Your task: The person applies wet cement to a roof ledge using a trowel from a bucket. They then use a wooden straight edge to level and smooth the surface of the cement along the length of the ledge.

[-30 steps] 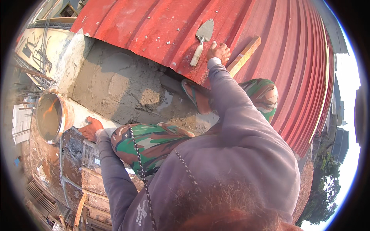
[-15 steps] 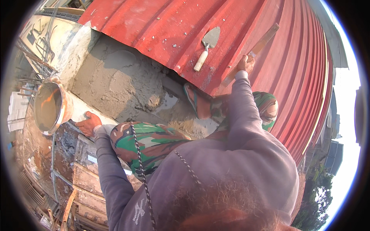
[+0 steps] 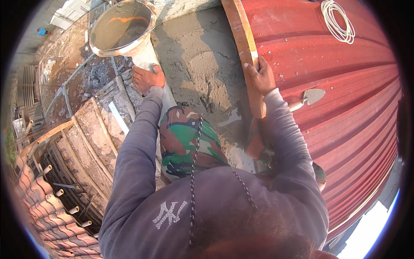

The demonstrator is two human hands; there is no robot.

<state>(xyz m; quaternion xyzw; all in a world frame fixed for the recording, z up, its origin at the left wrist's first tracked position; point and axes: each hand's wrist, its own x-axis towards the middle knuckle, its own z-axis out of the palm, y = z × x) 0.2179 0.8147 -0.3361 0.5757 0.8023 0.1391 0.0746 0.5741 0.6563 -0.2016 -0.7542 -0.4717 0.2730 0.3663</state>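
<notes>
My right hand (image 3: 260,77) grips a long wooden board (image 3: 243,41) that lies along the edge between the wet cement surface (image 3: 202,64) and the red corrugated metal roof (image 3: 345,86). My left hand (image 3: 147,78) rests flat on the pale ledge beside the cement, just below a metal bucket (image 3: 121,26). A trowel (image 3: 308,97) lies on the red roof to the right of my right forearm. My knees in camouflage trousers (image 3: 187,138) are bent beneath me on the ledge.
A coil of white cord (image 3: 338,19) lies on the roof at the top right. Left of the ledge is a drop to rubble, wooden formwork (image 3: 82,142) and clay roof tiles (image 3: 39,203).
The view has swung, so the bucket and board are now at the top. My right hand has left the trowel area and taken hold of the wooden board, now laid along the cement's edge.
</notes>
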